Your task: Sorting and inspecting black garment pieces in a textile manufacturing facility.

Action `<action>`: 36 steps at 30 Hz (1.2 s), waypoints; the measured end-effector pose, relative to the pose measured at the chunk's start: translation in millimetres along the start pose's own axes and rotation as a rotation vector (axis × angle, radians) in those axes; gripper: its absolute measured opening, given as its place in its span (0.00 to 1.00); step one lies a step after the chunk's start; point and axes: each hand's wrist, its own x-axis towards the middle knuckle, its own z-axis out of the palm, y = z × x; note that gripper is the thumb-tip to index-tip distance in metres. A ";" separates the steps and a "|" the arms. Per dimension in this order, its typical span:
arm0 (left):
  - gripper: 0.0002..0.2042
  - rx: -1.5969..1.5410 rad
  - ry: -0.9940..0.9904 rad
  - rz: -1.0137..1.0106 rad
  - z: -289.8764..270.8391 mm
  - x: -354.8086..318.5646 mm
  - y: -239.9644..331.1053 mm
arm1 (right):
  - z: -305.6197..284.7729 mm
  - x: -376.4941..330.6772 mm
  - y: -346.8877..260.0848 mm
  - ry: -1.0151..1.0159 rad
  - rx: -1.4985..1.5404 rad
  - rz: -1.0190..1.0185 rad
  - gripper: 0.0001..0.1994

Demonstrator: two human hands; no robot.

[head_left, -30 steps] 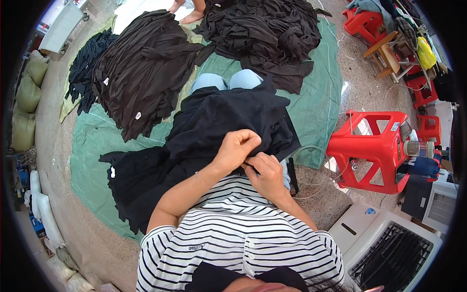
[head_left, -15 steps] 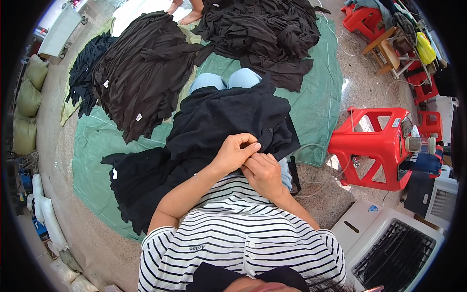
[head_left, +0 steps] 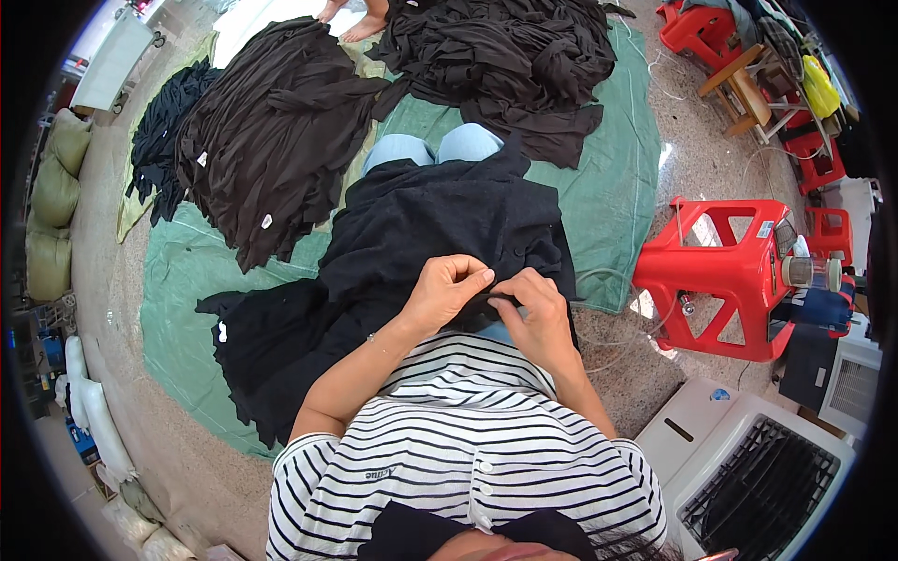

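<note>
Garment (head_left: pixel 435 210), black and loosely crumpled, is spread across the lap of the seated person, its lower edge gathered near the waist. Directions are given with that garment as the centre of the dial. At six o'clock the left hand (head_left: pixel 454 288) is laid over the cloth, its thumb and forefinger pressed together in a pinch; whether anything thin is held there cannot be told. Toward half past four, just beside it, the right hand (head_left: pixel 538 313) is curled, and a fold of the black cloth is gripped between its thumb and fingers. The two sets of fingertips are brought close together.

At eight o'clock more black cloth (head_left: pixel 271 337) is draped, marked by a small white label (head_left: pixel 223 332); whether it is joined to the garment cannot be made out. Light-blue trouser knees (head_left: pixel 470 143) are seen at twelve. Beneath everything a green tarpaulin (head_left: pixel 206 280) is laid on a speckled floor (head_left: pixel 117 327).

Farther out, a dark-brown clothing heap (head_left: pixel 281 131) is piled at ten o'clock and a second brown heap (head_left: pixel 500 70) at one. Bare feet (head_left: pixel 367 25) are glimpsed at eleven. A red plastic stool (head_left: pixel 720 269) is placed at three, and a white appliance with a dark grille (head_left: pixel 762 486) at four.
</note>
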 end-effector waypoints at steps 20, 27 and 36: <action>0.08 0.302 0.002 0.220 -3.0 -8.0 -3.7 | 19.1 -15.2 5.7 0.192 0.061 -0.048 0.08; 0.06 0.483 -0.006 0.423 0.1 -8.7 -3.1 | 18.9 -12.4 14.4 0.175 0.090 -0.064 0.08; 0.04 0.440 -0.015 0.396 -6.9 -11.1 -6.4 | 19.9 -10.5 15.7 0.148 0.273 0.093 0.07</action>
